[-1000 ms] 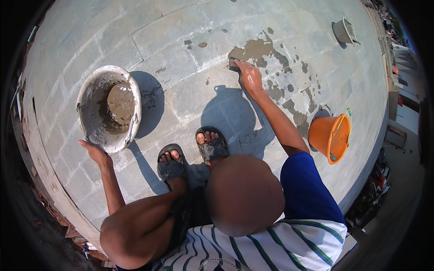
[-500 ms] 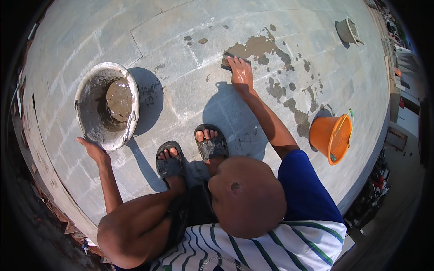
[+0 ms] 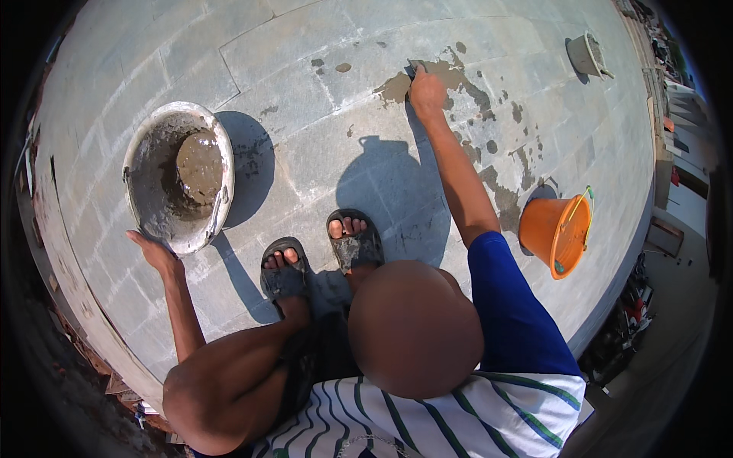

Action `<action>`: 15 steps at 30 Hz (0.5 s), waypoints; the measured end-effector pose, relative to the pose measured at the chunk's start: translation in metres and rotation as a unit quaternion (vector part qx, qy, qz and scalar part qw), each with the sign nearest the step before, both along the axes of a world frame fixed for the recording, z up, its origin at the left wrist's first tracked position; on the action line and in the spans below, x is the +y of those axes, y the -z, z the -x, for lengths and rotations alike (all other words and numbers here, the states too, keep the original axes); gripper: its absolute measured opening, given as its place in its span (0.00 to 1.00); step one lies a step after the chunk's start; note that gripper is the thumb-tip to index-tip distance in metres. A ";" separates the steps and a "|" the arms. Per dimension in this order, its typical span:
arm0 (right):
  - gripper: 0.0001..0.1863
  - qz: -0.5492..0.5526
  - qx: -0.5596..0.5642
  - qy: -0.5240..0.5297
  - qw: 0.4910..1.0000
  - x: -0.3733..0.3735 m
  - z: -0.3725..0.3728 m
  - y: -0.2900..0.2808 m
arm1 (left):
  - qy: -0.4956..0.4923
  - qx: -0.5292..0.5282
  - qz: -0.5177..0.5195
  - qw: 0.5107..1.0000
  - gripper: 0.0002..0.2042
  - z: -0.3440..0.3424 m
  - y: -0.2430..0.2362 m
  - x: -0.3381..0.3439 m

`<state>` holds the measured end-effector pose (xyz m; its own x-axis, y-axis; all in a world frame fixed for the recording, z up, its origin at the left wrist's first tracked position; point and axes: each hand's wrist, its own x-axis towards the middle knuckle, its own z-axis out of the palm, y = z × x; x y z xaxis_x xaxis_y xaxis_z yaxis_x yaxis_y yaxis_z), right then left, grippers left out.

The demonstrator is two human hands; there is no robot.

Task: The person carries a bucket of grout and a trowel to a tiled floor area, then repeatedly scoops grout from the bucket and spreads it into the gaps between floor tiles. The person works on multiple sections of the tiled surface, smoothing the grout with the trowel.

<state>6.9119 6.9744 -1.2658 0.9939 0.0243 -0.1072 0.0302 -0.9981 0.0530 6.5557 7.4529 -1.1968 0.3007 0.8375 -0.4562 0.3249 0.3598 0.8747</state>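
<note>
My right hand [image 3: 427, 93] reaches forward and grips a dark, flat scraper [image 3: 414, 67]. It is tilted so that little more than one edge shows beside the fingers. Wet grey-brown cement slurry [image 3: 449, 75] lies around it on the grey stone-tile paving [image 3: 305, 122]. On the left stands a round, cement-crusted basin [image 3: 155, 195] with a pool of wet slurry [image 3: 200, 169] inside. My left hand [image 3: 158, 253] is at the basin's near rim, its fingers closed on the edge and partly hidden.
An orange bucket [image 3: 546, 229] with a green handle stands at the right, and a smaller grey bucket [image 3: 584, 55] farther off. My sandalled feet [image 3: 284, 271] are between basin and slurry. Dark wet splashes [image 3: 500, 195] trail toward the orange bucket. The paving's edge [image 3: 84, 282] runs along the left.
My right hand has moved right and farther away with the scraper, which has turned from lying flatter to edge-on. Slurry now shows where the scraper was. The left hand stays at the basin.
</note>
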 end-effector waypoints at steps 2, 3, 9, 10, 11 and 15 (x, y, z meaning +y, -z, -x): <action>0.14 -0.004 -0.034 -0.023 0.999 0.014 0.018 0.011 | -0.003 -0.003 0.004 1.000 0.42 -0.002 -0.004 -0.004; 0.14 -0.003 -0.052 -0.034 0.998 0.020 0.029 0.013 | -0.003 -0.002 0.001 1.000 0.42 -0.004 -0.003 -0.006; 0.17 -0.017 -0.043 -0.087 0.995 0.067 0.098 0.011 | 0.006 -0.022 0.002 1.000 0.40 -0.004 0.001 -0.005; 0.18 -0.014 -0.045 -0.104 0.993 0.069 0.110 0.008 | 0.008 -0.022 0.005 1.000 0.40 -0.006 0.002 -0.007; 0.18 -0.021 -0.041 -0.131 0.990 0.085 0.127 0.005 | -0.001 -0.016 -0.002 1.000 0.40 0.002 -0.004 -0.003; 0.20 -0.090 0.067 -0.189 0.976 0.102 0.158 -0.012 | 0.014 -0.009 -0.011 1.000 0.40 -0.004 -0.004 -0.004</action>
